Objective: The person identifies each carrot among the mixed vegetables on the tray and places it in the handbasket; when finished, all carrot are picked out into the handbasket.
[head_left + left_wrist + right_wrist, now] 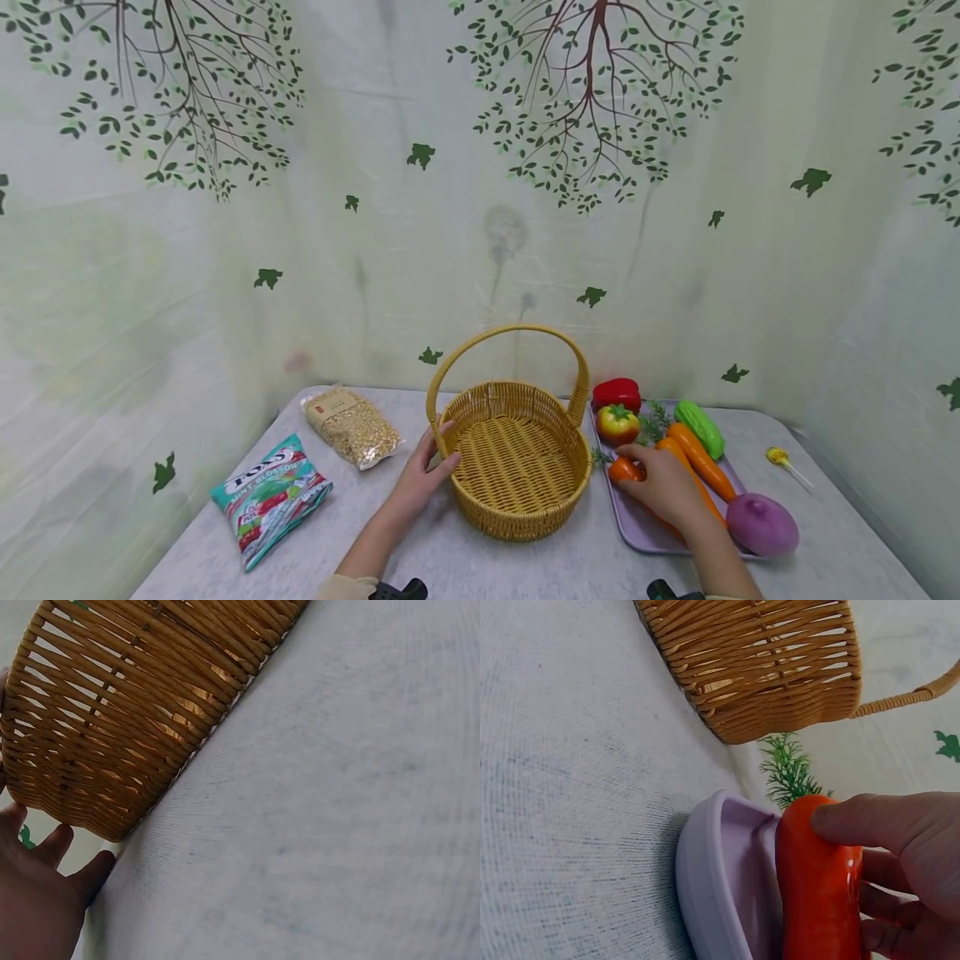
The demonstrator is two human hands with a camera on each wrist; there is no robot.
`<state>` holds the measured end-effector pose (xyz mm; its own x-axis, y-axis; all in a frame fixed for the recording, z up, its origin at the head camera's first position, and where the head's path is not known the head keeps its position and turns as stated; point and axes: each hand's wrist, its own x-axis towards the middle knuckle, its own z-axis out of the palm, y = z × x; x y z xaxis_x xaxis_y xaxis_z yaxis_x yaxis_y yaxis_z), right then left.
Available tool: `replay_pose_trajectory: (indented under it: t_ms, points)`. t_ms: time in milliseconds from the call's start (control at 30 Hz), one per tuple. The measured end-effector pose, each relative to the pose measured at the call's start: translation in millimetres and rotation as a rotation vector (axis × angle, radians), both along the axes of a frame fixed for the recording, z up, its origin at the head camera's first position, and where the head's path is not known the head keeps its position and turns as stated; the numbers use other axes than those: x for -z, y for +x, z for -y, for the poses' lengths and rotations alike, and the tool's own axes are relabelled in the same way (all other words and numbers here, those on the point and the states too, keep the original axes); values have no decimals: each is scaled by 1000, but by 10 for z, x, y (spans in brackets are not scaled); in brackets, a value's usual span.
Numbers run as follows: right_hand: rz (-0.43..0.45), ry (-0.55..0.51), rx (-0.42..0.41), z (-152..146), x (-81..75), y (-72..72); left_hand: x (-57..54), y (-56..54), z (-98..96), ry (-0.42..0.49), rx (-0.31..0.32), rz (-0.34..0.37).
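Right wrist view: the right hand (666, 485) pinches the carrot (817, 885) over the tray (703, 859); glossy, it should be light, stiff and slippery, best held round its thick leafy end. The left hand (424, 473) holds the basket (521, 525) at its rim.

A teal bag (272, 500) lies near a packet of yellow kernels (356, 429).

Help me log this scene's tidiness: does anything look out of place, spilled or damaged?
Mildly odd: the purple vegetable sticks out past the tray's near right corner, and an apparent lollipop lies alone beyond the tray. I see no spill or damage.
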<state>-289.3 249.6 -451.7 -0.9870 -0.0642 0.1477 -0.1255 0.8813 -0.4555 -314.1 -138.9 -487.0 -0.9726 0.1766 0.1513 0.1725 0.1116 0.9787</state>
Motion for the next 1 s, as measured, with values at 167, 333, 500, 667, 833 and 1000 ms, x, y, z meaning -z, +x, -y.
replay_pose_trajectory:
  t_ms: [167,333,500,667,833,1000]
  points:
    - [11,-105,15,-33,-19,6,26,4,-3,1,4,-20]
    - [13,-157,15,-56,-82,37,45,13,-3,-31,11,-47]
    - [1,-176,17,-55,-143,68,50,12,-3,-50,2,-54]
    - [19,-271,13,-66,-189,64,58,7,-7,-57,-4,-79]
    - [94,-408,-18,-81,-236,87,91,5,-12,-68,-6,-119]
    - [173,-560,-21,-39,-323,130,86,8,-14,-78,-19,-126]
